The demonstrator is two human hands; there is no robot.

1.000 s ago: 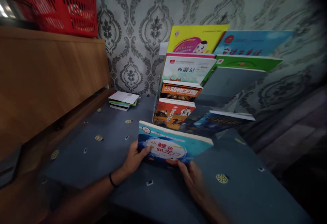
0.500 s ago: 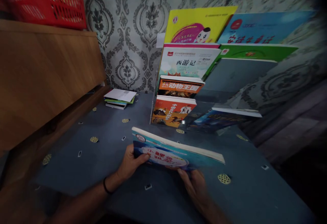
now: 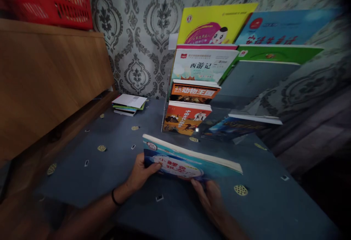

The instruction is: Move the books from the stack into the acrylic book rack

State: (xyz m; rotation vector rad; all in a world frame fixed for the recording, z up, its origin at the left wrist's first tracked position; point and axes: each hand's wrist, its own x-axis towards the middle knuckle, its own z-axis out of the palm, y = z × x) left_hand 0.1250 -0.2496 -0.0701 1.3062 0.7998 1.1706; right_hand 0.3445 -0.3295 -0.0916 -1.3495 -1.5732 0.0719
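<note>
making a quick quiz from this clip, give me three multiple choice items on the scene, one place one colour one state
1. Where does the small stack of books lie?
A. on the blue cloth by the wall, left of the tiered book rack
B. inside the red basket
C. on the rack's top tier

2. What colour is the basket on the wooden cabinet?
A. green
B. red
C. white

3. How is the light blue picture book held?
A. by the left hand alone
B. lying unheld
C. by both hands

Answers: 1 A, the stack sits on the blue cloth left of the rack. 2 B, its plastic lattice is red. 3 C, left hand and right hand both grip its lower edge.
</note>
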